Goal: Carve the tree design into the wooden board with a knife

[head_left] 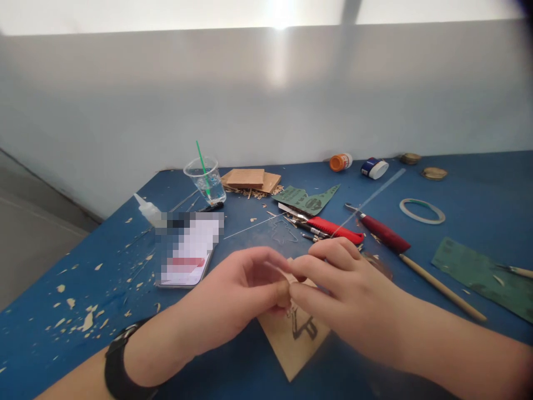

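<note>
Left hand [233,283] and right hand [353,294] meet, fingertips bunched over board [289,361], near centre; cannot tell what they pinch. Board bears dark drawing [297,334], partly covered, so completeness unclear. Shavings [88,320] lie left; red knife [337,229], unheld, far side of hands.

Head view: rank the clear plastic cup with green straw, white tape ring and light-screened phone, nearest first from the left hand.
1. Light-screened phone, left of the left hand.
2. Clear plastic cup, farther back, left.
3. White tape ring, far over, right.
</note>
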The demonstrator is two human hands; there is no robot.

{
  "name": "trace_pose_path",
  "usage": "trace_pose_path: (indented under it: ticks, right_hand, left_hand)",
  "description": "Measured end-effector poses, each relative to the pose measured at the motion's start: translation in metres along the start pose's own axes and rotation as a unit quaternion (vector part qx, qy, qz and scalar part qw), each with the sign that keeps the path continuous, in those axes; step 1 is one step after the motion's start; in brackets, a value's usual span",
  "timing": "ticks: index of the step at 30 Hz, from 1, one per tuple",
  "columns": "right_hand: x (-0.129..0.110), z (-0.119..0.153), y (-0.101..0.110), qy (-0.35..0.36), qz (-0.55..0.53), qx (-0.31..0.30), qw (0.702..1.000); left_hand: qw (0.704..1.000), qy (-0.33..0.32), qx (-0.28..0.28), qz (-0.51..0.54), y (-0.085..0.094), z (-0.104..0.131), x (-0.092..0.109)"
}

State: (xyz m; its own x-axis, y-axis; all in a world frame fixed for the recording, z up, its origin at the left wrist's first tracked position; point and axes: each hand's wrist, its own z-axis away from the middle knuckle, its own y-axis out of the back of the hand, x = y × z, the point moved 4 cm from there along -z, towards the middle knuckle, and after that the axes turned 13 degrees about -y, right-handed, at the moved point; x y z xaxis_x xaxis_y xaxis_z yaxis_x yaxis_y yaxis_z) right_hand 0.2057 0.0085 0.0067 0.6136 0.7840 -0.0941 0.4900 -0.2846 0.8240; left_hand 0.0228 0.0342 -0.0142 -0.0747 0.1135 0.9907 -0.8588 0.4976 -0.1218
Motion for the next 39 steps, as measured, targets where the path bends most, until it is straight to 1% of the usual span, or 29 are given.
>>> trace_pose_path:
  ticks: [3,5,7,10,13,15,17,20,24,27,32,37,39]
  right_hand:
    - [0.004,0.002,0.003,-0.031,-0.067,-0.043,0.996]
    - [0.005,0.002,0.004,-0.056,-0.124,-0.079,0.988]
    - [0.006,0.002,0.005,-0.081,-0.182,-0.104,0.974]
    - [0.006,0.0,0.008,-0.106,-0.255,-0.119,0.954]
    - [0.007,-0.003,0.01,-0.123,-0.297,-0.134,0.937]
    - [0.007,-0.004,0.011,-0.131,-0.314,-0.146,0.929]
    - [0.007,-0.004,0.012,-0.134,-0.33,-0.157,0.921]
    - [0.006,-0.001,0.011,-0.133,-0.352,-0.177,0.909]
    - [0.006,0.002,0.008,-0.141,-0.388,-0.177,0.894]
    - [0.006,0.0,0.008,-0.12,-0.386,-0.181,0.897]
    - [0.005,-0.005,0.014,-0.102,-0.37,-0.14,0.913]
    - [-0.001,-0.004,0.018,-0.116,-0.329,-0.117,0.93]
    - [-0.003,-0.001,0.016,-0.126,-0.314,-0.11,0.935]
  left_hand:
    - [0.996,-0.031,-0.045,-0.064,0.004,-0.001,0.005]
    - [0.992,-0.035,-0.066,-0.105,0.006,-0.001,0.007]
    - [0.991,-0.029,-0.085,-0.096,0.005,0.0,0.008]
    - [0.991,-0.033,-0.113,-0.067,0.002,0.0,0.011]
    - [0.99,-0.044,-0.128,-0.038,0.0,-0.001,0.012]
    - [0.991,-0.028,-0.133,0.004,-0.002,-0.001,0.01]
    - [0.99,0.008,-0.138,0.035,-0.003,0.0,0.005]
    - [0.987,0.057,-0.145,0.046,-0.003,0.001,-0.004]
    - [0.985,0.069,-0.151,0.041,-0.002,0.001,-0.012]
    - [0.986,0.066,-0.149,0.04,-0.005,0.001,-0.013]
    - [0.989,0.051,-0.128,0.045,-0.011,0.002,-0.011]
    - [0.992,0.05,-0.112,0.013,-0.015,0.003,-0.011]
    - [0.994,0.053,-0.094,0.005,-0.016,0.004,-0.011]
